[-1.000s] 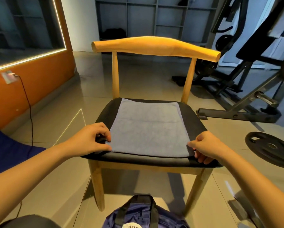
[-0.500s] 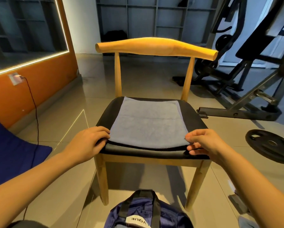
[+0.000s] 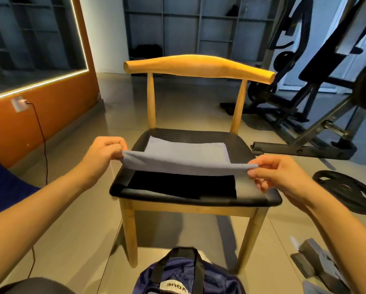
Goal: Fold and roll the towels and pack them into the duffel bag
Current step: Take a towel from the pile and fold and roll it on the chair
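Observation:
A grey-blue towel [image 3: 184,158] lies on the black seat of a wooden chair [image 3: 199,66]. Its near edge is lifted off the seat and stretched between my two hands. My left hand [image 3: 102,153] pinches the near left corner. My right hand [image 3: 277,175] pinches the near right corner. The far half of the towel still rests flat on the seat. A navy duffel bag [image 3: 184,276] with black straps sits on the floor below the chair's front edge, partly cut off by the frame.
A black weight plate [image 3: 347,189] lies on the floor to the right. Gym machine frames [image 3: 305,132] stand behind it. More folded grey cloth [image 3: 318,264] sits at the lower right. An orange wall [image 3: 29,124] with a cable is on the left.
Both hands have lifted the towel's near edge off the seat and carried it up and away from me. The front of the black seat is now uncovered.

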`<state>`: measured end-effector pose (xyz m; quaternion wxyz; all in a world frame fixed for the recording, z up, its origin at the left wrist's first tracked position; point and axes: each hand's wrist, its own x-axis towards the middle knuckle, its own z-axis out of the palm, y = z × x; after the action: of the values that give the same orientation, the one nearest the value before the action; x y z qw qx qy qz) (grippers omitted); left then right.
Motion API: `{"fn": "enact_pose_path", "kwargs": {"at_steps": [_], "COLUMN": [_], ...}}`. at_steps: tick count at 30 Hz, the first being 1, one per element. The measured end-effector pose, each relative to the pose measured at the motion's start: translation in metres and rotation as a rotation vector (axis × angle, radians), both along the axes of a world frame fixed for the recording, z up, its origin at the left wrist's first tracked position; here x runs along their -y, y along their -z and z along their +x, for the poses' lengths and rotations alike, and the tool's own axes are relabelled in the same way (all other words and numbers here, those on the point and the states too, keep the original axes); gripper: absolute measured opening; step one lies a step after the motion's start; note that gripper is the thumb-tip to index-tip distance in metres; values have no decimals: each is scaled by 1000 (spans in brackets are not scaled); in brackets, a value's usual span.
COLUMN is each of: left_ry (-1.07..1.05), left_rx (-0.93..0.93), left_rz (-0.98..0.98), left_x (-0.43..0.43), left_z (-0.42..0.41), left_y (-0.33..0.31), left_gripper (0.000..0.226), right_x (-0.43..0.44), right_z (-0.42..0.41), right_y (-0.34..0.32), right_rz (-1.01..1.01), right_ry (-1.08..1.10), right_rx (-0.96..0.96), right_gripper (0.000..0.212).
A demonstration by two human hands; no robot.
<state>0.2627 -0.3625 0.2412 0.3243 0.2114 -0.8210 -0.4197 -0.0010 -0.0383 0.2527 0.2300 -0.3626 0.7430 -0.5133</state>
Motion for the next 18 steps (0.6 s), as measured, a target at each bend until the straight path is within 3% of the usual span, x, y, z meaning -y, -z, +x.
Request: {"fn": "enact_pose_path", "kwargs": {"at_steps": [5, 10, 14, 18], "left_ry": [-2, -98, -177, -238], "left_rx": [-109, -113, -60, 150], "left_rz": [148, 228, 285, 327], "left_x": [14, 48, 74, 100], "left_z": [-28, -68, -105, -138], "left_y": [-20, -18, -13, 1], "left_gripper": [24, 21, 22, 15], "right_x": [21, 67, 109, 147], "right_z": [-23, -61, -96, -123], "right_y": [-20, -22, -14, 7], "right_rz": [-82, -111, -65, 94], "right_ry": [42, 87, 181, 273], "right_rx": [-94, 55, 143, 123], "right_gripper": [6, 6, 7, 7]}}
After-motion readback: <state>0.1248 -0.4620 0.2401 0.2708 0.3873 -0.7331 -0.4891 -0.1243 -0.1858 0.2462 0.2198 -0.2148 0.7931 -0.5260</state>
